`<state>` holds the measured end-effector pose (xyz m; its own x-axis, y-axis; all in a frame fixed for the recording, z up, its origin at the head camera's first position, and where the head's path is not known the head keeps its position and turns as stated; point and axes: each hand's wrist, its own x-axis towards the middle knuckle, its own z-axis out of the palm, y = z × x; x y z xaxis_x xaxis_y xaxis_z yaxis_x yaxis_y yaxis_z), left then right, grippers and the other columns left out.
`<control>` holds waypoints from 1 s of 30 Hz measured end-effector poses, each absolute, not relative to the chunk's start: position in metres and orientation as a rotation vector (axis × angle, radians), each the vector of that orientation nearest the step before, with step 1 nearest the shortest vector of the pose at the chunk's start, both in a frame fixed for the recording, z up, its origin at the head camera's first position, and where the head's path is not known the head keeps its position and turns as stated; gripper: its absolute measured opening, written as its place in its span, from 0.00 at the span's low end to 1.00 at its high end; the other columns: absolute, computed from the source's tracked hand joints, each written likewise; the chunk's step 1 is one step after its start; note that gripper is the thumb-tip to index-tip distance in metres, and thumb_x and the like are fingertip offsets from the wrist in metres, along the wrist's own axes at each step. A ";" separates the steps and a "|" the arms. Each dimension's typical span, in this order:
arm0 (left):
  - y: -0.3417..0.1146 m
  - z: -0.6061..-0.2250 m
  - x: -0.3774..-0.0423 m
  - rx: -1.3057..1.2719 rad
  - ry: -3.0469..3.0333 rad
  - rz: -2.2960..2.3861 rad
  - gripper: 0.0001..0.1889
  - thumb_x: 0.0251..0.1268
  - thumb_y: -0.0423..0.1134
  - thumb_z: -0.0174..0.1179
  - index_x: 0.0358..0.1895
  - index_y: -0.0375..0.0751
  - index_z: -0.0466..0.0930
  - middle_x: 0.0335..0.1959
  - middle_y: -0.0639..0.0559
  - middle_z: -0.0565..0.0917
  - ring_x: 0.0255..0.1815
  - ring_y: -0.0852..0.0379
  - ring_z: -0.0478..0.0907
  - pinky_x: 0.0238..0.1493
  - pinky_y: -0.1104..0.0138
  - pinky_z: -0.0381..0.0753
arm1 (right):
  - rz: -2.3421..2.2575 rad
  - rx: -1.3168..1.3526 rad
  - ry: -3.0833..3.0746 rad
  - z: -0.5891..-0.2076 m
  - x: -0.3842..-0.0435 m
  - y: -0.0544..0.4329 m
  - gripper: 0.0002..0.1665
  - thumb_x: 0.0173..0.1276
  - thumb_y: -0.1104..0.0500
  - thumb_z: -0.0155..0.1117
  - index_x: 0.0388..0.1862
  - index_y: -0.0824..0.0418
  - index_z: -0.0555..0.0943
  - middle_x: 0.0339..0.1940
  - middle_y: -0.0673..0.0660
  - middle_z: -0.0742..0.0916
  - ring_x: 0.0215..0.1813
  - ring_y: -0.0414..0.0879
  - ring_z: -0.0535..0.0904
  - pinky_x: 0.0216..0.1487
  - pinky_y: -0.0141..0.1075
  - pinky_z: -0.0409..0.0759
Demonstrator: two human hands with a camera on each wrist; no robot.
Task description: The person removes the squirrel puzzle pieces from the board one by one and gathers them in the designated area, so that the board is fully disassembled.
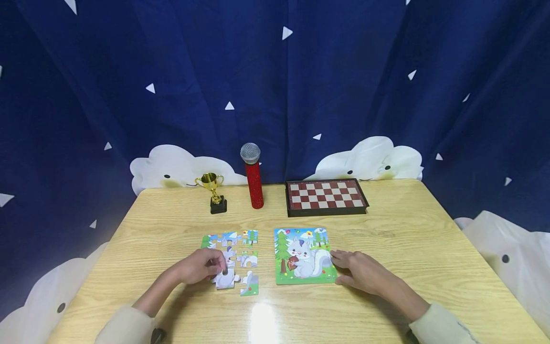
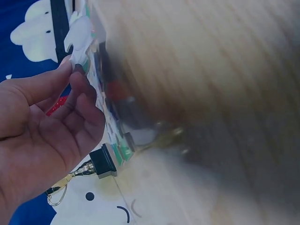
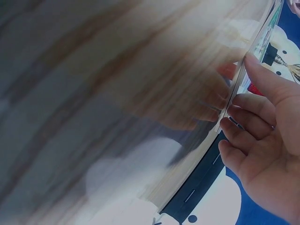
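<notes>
Head view bright with table [image 1: 386,296] glare; wrist views blurred, perhaps by motion

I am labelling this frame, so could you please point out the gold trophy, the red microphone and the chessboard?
gold trophy [image 1: 211,182], head view, on its cup.
red microphone [image 1: 254,185], head view, on its red body.
chessboard [image 1: 325,195], head view, on its checkered top.

Loose pieces [image 1: 234,258] left of picture board [image 1: 304,255] — chessboard [image 1: 325,196] behind.
</notes>
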<state>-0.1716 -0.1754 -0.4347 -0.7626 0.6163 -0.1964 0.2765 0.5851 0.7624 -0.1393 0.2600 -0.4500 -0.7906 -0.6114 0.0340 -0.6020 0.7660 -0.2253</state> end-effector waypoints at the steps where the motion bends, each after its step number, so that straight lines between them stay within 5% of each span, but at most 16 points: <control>1: -0.175 -0.435 -0.171 0.704 2.373 1.031 0.05 0.67 0.29 0.52 0.34 0.37 0.77 0.23 0.49 0.76 0.22 0.60 0.71 0.25 0.72 0.72 | -0.348 -1.001 2.913 -0.450 -0.139 0.260 0.31 0.59 0.51 0.68 0.57 0.68 0.77 0.61 0.65 0.79 0.61 0.59 0.77 0.56 0.52 0.76; 30: -0.153 -0.425 -0.180 0.798 2.578 0.938 0.02 0.65 0.31 0.57 0.35 0.38 0.79 0.31 0.53 0.79 0.25 0.64 0.68 0.28 0.73 0.70 | -0.373 -1.029 2.901 -0.449 -0.140 0.260 0.31 0.59 0.51 0.68 0.56 0.69 0.77 0.60 0.66 0.79 0.60 0.60 0.77 0.56 0.52 0.76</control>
